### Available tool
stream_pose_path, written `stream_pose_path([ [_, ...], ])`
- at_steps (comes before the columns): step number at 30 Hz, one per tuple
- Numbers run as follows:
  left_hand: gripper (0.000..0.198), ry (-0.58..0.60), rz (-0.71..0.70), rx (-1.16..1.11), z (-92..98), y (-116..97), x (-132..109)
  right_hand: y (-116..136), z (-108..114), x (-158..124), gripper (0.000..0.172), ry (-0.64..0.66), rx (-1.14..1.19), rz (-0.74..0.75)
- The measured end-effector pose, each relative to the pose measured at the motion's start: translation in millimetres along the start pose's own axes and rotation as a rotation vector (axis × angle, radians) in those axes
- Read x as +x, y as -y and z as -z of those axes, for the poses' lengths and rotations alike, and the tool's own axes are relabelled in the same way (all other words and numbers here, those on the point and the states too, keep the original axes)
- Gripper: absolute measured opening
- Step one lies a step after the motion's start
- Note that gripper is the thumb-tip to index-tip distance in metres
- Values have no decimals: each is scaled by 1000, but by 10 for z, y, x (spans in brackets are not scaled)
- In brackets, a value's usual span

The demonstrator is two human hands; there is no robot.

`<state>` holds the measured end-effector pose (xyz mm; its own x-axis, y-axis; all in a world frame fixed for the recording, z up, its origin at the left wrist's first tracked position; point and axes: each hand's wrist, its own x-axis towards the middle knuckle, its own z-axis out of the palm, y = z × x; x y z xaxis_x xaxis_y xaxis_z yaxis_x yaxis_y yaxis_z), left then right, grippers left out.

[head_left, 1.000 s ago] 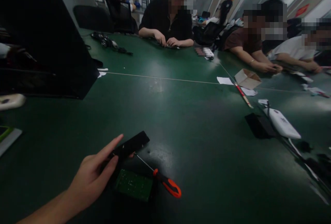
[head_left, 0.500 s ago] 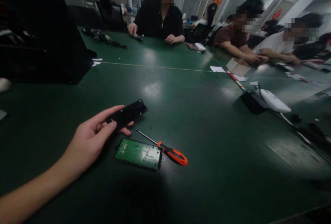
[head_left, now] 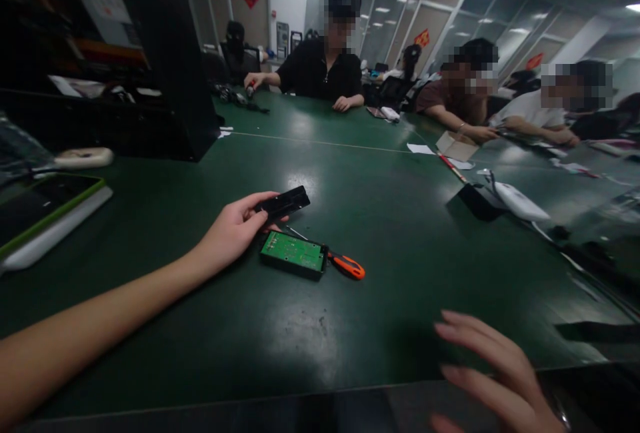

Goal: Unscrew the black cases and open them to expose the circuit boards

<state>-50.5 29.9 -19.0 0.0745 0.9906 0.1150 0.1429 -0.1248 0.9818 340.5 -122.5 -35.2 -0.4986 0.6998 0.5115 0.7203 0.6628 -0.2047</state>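
Observation:
My left hand (head_left: pixel 237 226) is closed around a black plastic cover (head_left: pixel 287 204), holding it by its left end just above the table. Right below the cover lies a black case with a green circuit board (head_left: pixel 294 251) facing up in it. An orange and black screwdriver (head_left: pixel 349 265) rests beside the board; its shaft is partly hidden behind the case. At the lower right, my right hand (head_left: pixel 493 376) hovers over the table's near edge with its fingers apart and nothing in them, slightly blurred.
On the green table (head_left: pixel 400 220), a large black cabinet (head_left: pixel 165 53) stands at the left, near a green-edged device (head_left: pixel 55 210). A white device (head_left: pixel 520 200) with a cable, a black box (head_left: pixel 475 201) and an open carton (head_left: pixel 456 145) are at the right. Several people sit across.
The view has tilted up and shifted left, bringing in the table's near edge. My right hand has come into view at the lower right. My left hand still holds the cover.

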Motion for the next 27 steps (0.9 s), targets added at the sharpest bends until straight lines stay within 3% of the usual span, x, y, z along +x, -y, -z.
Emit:
stream_pose_path([
  [2,55,-6,3,2,-1,0,6,91,-154,761,36,-12,23,218],
  [4,54,-13,3,-1,0,-5,8,213,-319,1362,36,48,25,240],
  [6,54,-14,6,-13,1,-11,7,309,-483,1729,43,133,80,167],
  [9,52,-16,29,-22,4,-23,5,374,-680,1930,64,231,166,80],
  [12,45,-26,56,15,8,-37,6,400,-778,1960,72,300,204,48],
  [15,42,-25,58,56,13,-52,9,429,-755,1958,59,351,280,54],
  [17,45,-21,73,42,16,-62,4,426,-659,1928,50,333,344,61],
  [20,47,-4,100,48,19,-79,-14,275,-385,1791,46,198,377,31],
  [23,47,8,98,102,16,-96,-32,-176,10,1509,43,29,206,-69],
  [27,46,33,91,117,14,-120,-33,-1127,576,910,51,-116,-219,-370],
])
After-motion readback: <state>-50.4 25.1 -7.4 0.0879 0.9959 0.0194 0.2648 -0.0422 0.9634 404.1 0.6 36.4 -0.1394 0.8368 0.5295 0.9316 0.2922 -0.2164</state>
